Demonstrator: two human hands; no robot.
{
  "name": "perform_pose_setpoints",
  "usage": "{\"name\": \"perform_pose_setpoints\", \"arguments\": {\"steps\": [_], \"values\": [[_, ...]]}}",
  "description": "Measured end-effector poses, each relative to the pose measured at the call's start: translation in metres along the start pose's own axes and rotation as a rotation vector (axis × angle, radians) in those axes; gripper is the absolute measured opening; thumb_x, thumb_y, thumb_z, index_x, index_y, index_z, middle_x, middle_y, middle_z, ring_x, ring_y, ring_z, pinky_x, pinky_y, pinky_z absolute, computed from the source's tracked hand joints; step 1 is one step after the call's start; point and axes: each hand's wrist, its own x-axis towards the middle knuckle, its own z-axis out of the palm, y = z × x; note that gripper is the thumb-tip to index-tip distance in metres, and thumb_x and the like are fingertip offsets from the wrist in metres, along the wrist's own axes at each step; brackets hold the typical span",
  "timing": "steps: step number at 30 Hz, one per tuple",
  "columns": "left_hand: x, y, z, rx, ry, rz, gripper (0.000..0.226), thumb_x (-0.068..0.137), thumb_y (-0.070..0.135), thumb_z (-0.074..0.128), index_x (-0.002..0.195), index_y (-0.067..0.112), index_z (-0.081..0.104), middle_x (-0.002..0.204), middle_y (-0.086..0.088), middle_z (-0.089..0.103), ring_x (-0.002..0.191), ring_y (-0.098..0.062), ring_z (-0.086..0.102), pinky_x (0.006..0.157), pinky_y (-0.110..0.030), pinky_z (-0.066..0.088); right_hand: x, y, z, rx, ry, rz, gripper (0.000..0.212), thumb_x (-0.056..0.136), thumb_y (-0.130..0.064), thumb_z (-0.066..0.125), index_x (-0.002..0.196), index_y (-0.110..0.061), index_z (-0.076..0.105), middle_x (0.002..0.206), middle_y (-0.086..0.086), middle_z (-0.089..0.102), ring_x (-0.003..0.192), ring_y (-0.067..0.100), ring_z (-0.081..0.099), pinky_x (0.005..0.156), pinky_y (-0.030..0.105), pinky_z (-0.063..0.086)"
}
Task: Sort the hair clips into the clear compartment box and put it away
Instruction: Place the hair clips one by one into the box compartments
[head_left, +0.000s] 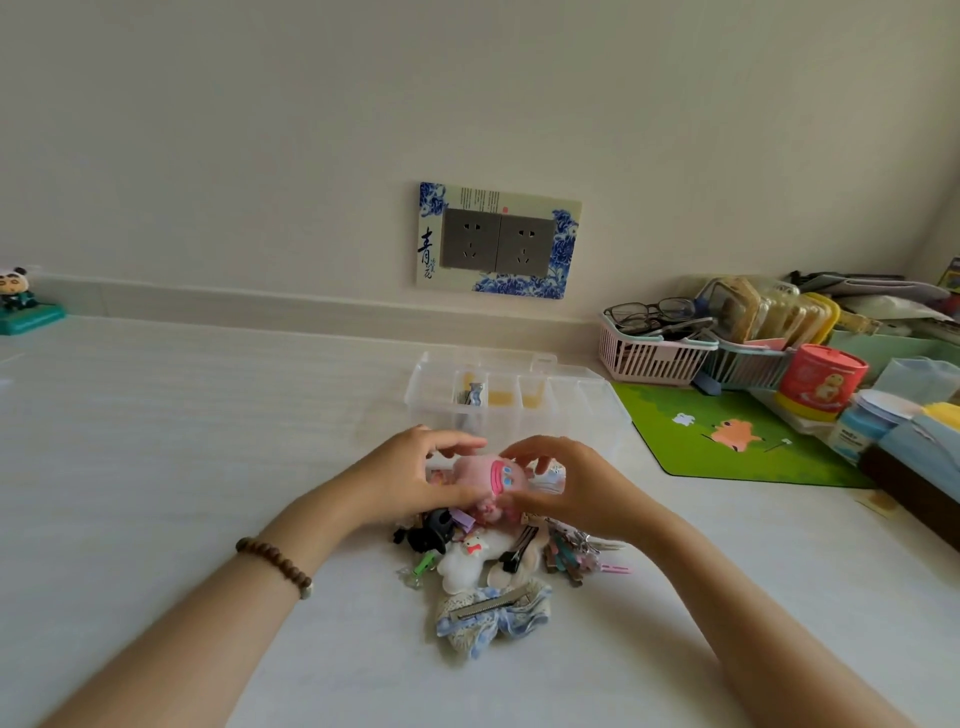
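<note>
A pink plush hair clip (485, 475) with a cartoon face sits between both hands, just above a heap of mixed hair clips (498, 558) on the white table. My left hand (410, 480) grips its left side and my right hand (563, 486) pinches its right end. Behind the hands stands the clear compartment box (511, 402), lid open; one far compartment holds a small grey clip (474, 393). A blue lace bow clip (493, 613) with a metal clasp lies at the near edge of the heap.
A green mouse pad (727, 434) lies to the right of the box. Beyond it are a pink basket (649, 358) with glasses, a red tin (818, 382) and more clutter. A small figurine (21, 301) stands far left. The wall socket (498, 241) is straight ahead.
</note>
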Motion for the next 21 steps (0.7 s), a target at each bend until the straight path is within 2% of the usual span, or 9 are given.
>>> {"name": "perform_pose_setpoints", "arguments": {"steps": [3, 5, 7, 10, 13, 18, 21], "values": [[0.004, 0.0, 0.001, -0.06, 0.008, 0.003, 0.067, 0.055, 0.064, 0.071, 0.116, 0.044, 0.054, 0.119, 0.019, 0.054, 0.113, -0.002, 0.048, 0.099, -0.032, 0.04, -0.002, 0.003, 0.002, 0.085, 0.019, -0.008, 0.052, 0.071, -0.04, 0.076, 0.116, -0.028, 0.054, 0.106, -0.011, 0.062, 0.097, 0.006, 0.057, 0.083, 0.015, 0.045], [0.003, 0.003, 0.001, -0.102, 0.064, 0.028, 0.055, 0.059, 0.05, 0.077, 0.11, 0.042, 0.059, 0.113, 0.019, 0.06, 0.1, 0.002, 0.054, 0.09, -0.025, 0.044, -0.002, 0.002, 0.004, 0.155, 0.084, -0.03, 0.052, 0.071, -0.031, 0.078, 0.116, -0.026, 0.052, 0.103, -0.009, 0.061, 0.095, 0.004, 0.058, 0.079, 0.008, 0.042], [0.003, 0.007, 0.001, -0.207, 0.117, 0.058, 0.045, 0.064, 0.037, 0.08, 0.105, 0.039, 0.062, 0.104, 0.015, 0.064, 0.089, -0.003, 0.06, 0.083, -0.024, 0.049, -0.001, -0.001, 0.004, 0.256, 0.147, -0.075, 0.048, 0.073, -0.022, 0.077, 0.114, -0.023, 0.052, 0.099, -0.006, 0.063, 0.091, 0.006, 0.06, 0.08, 0.013, 0.045], [0.001, 0.011, 0.001, -0.419, 0.124, 0.082, 0.037, 0.07, 0.029, 0.077, 0.105, 0.031, 0.066, 0.098, 0.002, 0.067, 0.086, -0.011, 0.064, 0.08, -0.031, 0.054, 0.005, -0.009, 0.005, 0.378, 0.164, -0.122, 0.044, 0.077, -0.015, 0.073, 0.116, -0.02, 0.052, 0.095, 0.001, 0.063, 0.087, 0.012, 0.063, 0.081, 0.028, 0.053], [0.002, 0.009, 0.0, -0.409, 0.117, 0.069, 0.03, 0.075, 0.025, 0.073, 0.104, 0.026, 0.068, 0.101, 0.0, 0.069, 0.084, -0.012, 0.063, 0.082, -0.036, 0.055, 0.012, -0.012, 0.006, 0.424, 0.141, -0.11, 0.045, 0.076, -0.011, 0.073, 0.116, -0.019, 0.053, 0.1, 0.003, 0.063, 0.088, 0.014, 0.064, 0.083, 0.028, 0.054], [0.001, 0.004, -0.002, -0.367, 0.019, 0.006, 0.034, 0.068, 0.039, 0.076, 0.1, 0.034, 0.067, 0.097, -0.001, 0.071, 0.081, -0.013, 0.063, 0.079, -0.043, 0.054, 0.014, -0.004, 0.005, 0.477, 0.078, -0.025, 0.044, 0.074, -0.013, 0.075, 0.111, -0.021, 0.054, 0.104, 0.002, 0.065, 0.091, 0.013, 0.067, 0.083, 0.027, 0.055], [0.001, 0.006, -0.001, -0.359, 0.014, 0.004, 0.03, 0.072, 0.028, 0.076, 0.099, 0.031, 0.065, 0.096, -0.002, 0.07, 0.077, -0.014, 0.064, 0.078, -0.045, 0.053, 0.01, 0.0, 0.002, 0.453, 0.03, 0.003, 0.048, 0.072, -0.014, 0.077, 0.113, -0.021, 0.052, 0.104, 0.004, 0.065, 0.089, 0.015, 0.068, 0.082, 0.029, 0.056]]}}
